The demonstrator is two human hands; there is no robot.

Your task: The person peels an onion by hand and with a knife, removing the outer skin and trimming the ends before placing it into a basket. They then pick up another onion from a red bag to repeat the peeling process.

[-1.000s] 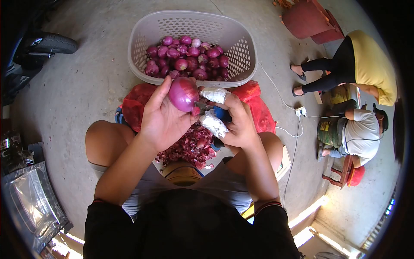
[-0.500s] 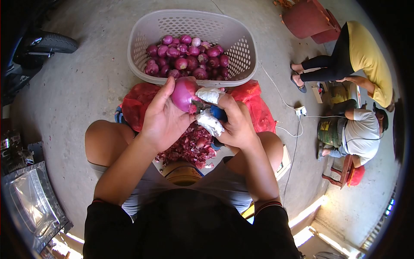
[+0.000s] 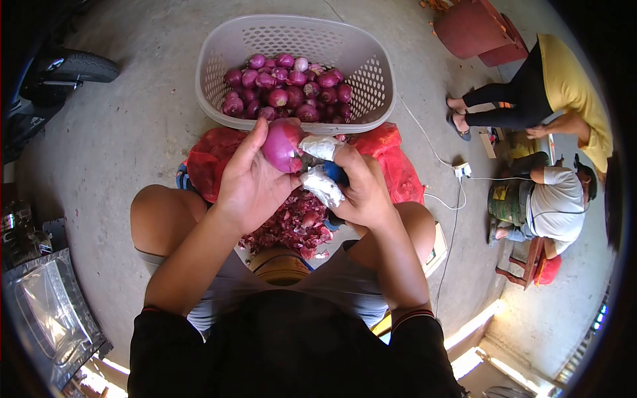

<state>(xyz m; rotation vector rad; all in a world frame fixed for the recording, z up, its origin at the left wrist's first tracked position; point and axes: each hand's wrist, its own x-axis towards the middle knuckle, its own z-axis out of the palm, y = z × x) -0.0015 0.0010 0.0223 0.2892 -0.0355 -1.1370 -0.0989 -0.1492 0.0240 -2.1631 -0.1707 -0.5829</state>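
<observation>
A red onion [image 3: 282,144] sits in my left hand [image 3: 247,174], between the thumb and fingers, its trimmed end turned to the right. My right hand [image 3: 361,182] is closed around a small blue-handled knife [image 3: 336,174]; its blade is mostly hidden between the fingers. White and silvery wrapping covers the thumb and a finger of this hand, whose tips are at the onion's right side. Below both hands lies a heap of red onion skins [image 3: 292,225]. Just beyond them, a grey perforated basket [image 3: 212,99] holds many peeled red onions [image 3: 279,98].
Red mesh bags [image 3: 391,162] lie by my knees. A white cable with a power strip [image 3: 462,171] crosses the floor on the right. Two people are farther right, one bending in a yellow top [image 3: 574,99], one seated in a white shirt [image 3: 557,202]. A tyre [image 3: 83,66] stands at upper left.
My hands and the onion have barely moved. The person in yellow has shifted slightly, and their hand has moved a little to the right.
</observation>
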